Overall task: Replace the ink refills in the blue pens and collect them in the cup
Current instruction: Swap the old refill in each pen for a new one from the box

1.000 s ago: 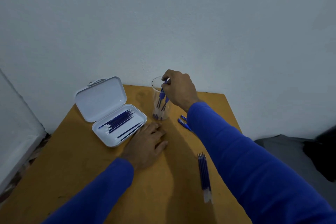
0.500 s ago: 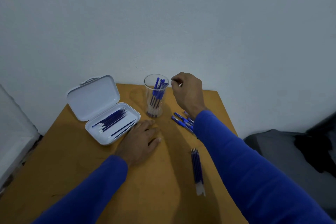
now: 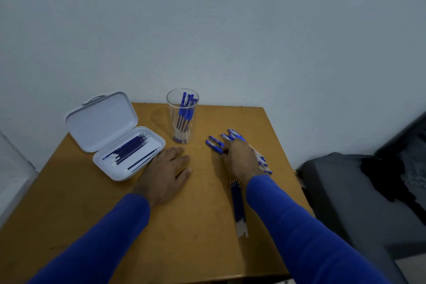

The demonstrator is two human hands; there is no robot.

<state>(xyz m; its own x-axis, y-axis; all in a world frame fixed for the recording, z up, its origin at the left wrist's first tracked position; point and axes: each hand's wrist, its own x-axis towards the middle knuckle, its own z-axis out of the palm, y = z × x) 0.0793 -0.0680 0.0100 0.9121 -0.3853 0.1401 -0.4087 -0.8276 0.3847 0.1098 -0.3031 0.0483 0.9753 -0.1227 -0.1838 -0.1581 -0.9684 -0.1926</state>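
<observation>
Reaching into the loose pens (image 3: 216, 144) under its fingertips, the right hand (image 3: 238, 159) seems not yet closed on one; single out one pen. Cup (image 3: 182, 117) stands beyond-left.

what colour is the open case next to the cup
White, inside and out; the case lies open with dark blue refills in it. The head view shows it.

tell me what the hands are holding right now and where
Left hand lies flat on the table, holding nothing. Right hand covers the loose pens; any grip is hidden.
</observation>
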